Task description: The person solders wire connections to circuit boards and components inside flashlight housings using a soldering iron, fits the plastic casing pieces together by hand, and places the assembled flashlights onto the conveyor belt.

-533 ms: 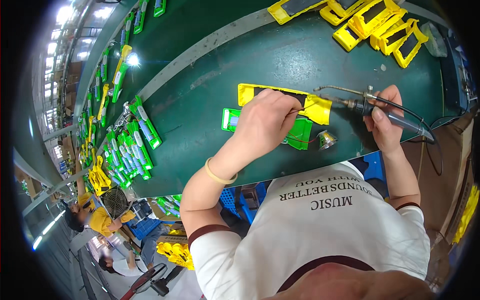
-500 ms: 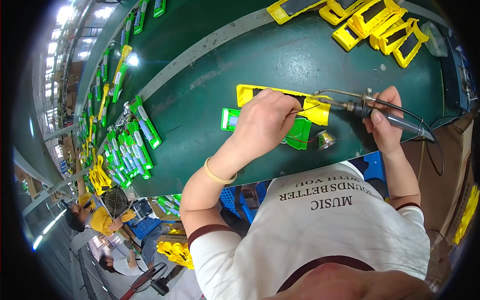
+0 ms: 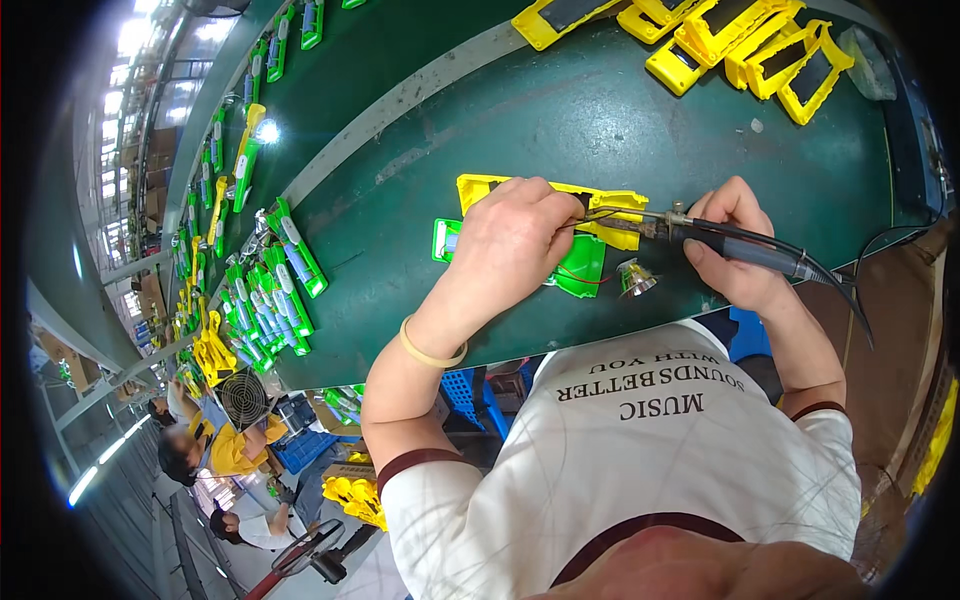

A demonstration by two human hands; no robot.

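Observation:
My left hand (image 3: 510, 250) rests on a yellow plastic casing (image 3: 480, 187) and the green plastic part (image 3: 583, 268) under it, pressing them to the green worktop (image 3: 560, 110). My right hand (image 3: 735, 250) grips a soldering iron (image 3: 730, 243) by its dark handle. The iron's metal tip points left and reaches the yellow casing beside my left fingers. A thin red wire runs along the green part. A small shiny metal piece (image 3: 636, 280) lies just under the iron.
Several yellow casings (image 3: 740, 40) are piled at the far right of the worktop. Green parts with blue cells (image 3: 275, 280) lie in rows along the left. The iron's cable (image 3: 850, 300) trails off right. Other people sit further down on the lower left, beside a small fan (image 3: 243, 398).

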